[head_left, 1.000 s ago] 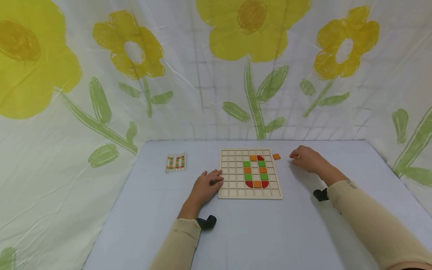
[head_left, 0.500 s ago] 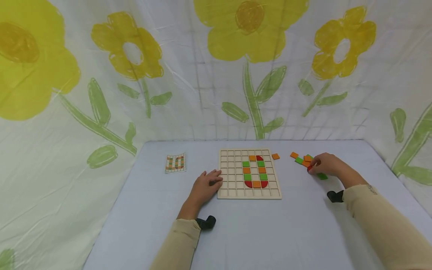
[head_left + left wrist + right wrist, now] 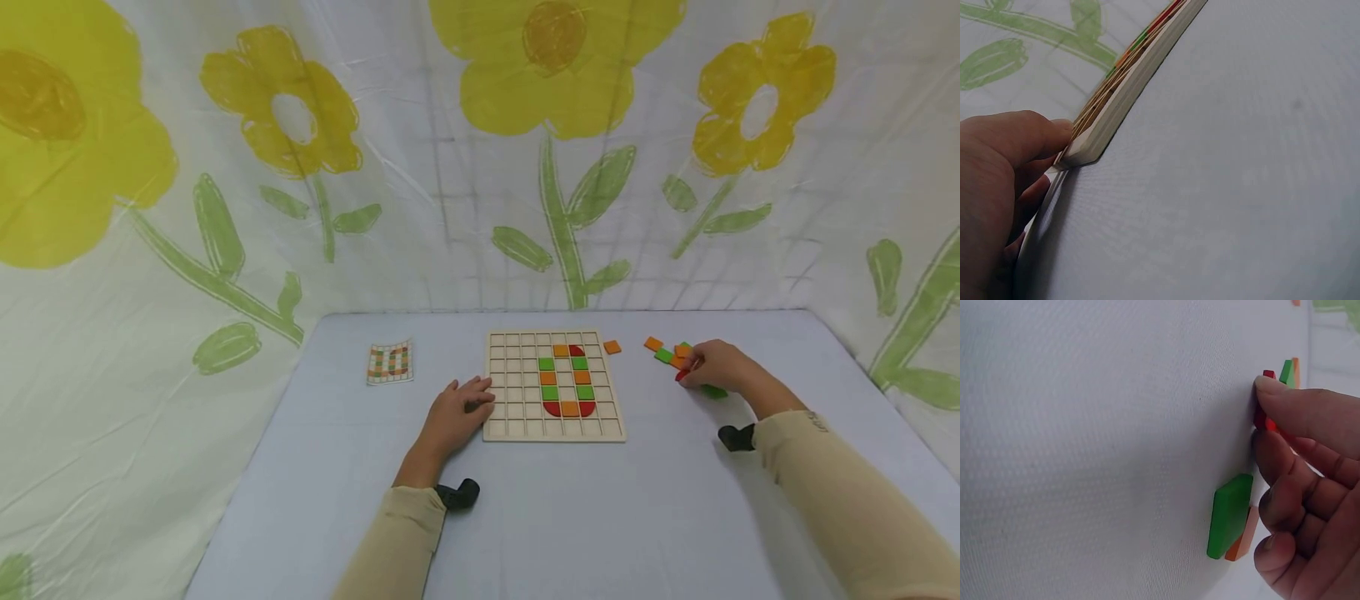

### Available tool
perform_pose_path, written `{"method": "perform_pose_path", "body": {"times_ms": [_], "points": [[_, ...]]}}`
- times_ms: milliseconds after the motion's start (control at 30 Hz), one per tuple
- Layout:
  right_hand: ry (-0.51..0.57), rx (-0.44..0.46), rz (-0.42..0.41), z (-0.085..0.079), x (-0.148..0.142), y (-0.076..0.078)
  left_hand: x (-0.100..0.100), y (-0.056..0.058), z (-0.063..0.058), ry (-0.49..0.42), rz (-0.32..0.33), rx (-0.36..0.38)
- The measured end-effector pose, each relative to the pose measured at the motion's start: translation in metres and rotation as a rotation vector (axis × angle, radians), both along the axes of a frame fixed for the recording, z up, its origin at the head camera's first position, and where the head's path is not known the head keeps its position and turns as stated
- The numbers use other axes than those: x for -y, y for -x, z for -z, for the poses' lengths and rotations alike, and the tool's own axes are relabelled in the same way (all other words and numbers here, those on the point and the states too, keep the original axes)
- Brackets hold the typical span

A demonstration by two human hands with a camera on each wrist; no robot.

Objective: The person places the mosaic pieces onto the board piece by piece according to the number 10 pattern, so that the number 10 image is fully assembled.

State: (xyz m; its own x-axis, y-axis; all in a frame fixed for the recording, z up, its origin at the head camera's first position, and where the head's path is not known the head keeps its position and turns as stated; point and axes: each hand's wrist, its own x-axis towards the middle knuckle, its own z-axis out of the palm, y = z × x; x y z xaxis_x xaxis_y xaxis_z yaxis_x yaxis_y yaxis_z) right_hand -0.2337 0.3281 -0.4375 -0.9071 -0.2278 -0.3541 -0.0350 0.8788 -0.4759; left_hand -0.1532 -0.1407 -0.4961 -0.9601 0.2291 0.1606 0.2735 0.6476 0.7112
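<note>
My left hand [image 3: 454, 418] lies at the left edge of a pale wooden grid board [image 3: 513, 428], its fingers loosely extended over the rim. In the left wrist view, the thumb touches the board's corner. Green, orange and red tiles form a ring in the board's right half, with red rounded pieces at some corners. Right of the board, my right hand [image 3: 726, 372] pinches a red tile [image 3: 1260, 416] between thumb and index finger, close over the table. Loose orange and green tiles [image 3: 663, 356] lie around those fingertips, partly hidden by the hand. A green tile [image 3: 1230, 515] sits below the fingers in the right wrist view.
A single orange tile [image 3: 612, 347] lies just off the board's upper right edge. To the left is a small card [image 3: 390, 362] printed with a coloured grid pattern. Behind the white table [image 3: 570, 517] hangs a flower-printed curtain [image 3: 420, 225].
My right hand has moved right and nearer, uncovering the loose tiles, then slightly left with the red tile pinched. The left hand stays at the board's edge.
</note>
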Motion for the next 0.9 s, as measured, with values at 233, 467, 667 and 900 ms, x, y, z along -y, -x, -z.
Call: {"method": "perform_pose_path", "body": {"times_ms": [233, 467, 667, 900], "points": [[-0.017, 0.017, 0.036, 0.002, -0.002, 0.0, 0.0, 0.0, 0.001, -0.007, -0.005, 0.004], [-0.033, -0.003, 0.008, 0.005, 0.001, -0.001, 0.0, 0.0, 0.001, -0.003, -0.007, 0.012], [-0.011, -0.029, -0.048, 0.009, 0.014, 0.001, 0.0, 0.0, 0.0, -0.009, -0.008, 0.013], [-0.008, -0.075, -0.119, 0.008, 0.04, 0.004, -0.001, 0.0, 0.0, -0.002, -0.012, 0.012]]}}
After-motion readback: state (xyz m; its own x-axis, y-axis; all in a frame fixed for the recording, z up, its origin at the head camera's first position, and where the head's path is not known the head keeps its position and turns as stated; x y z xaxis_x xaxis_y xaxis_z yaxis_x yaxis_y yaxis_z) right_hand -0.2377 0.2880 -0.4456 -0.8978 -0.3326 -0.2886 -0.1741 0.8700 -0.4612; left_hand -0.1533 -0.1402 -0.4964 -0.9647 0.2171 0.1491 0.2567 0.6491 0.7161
